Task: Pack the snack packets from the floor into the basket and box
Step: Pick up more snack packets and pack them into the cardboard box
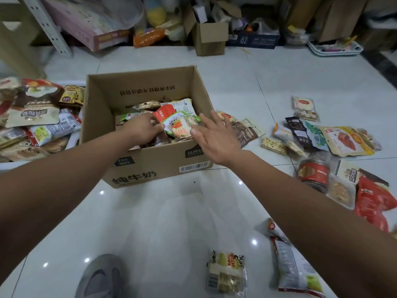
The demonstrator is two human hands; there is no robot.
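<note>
An open cardboard box (pixel 154 160) stands on the white tiled floor, partly filled with snack packets. Inside it, my left hand (pixel 144 129) pinches a green-edged packet (pixel 171 120) among the others. My right hand (pixel 214 136) hovers over the box's right rim with fingers spread and straight, holding nothing. To the left, a white basket (pixel 6 165) is heaped with snack bags (pixel 36 117). Loose packets (pixel 335 138) lie scattered on the floor to the right, with a red-lidded jar (pixel 313 174) and a red bag (pixel 373 203). A small packet (pixel 225 273) lies close in front.
My grey shoe (pixel 101 278) is at the bottom edge. A small open carton (pixel 209 38), a pink box (pixel 86 24) and other clutter line the far wall. A metal shelf leg (pixel 49 26) stands at the back left. A long packet (pixel 294 269) lies under my right forearm.
</note>
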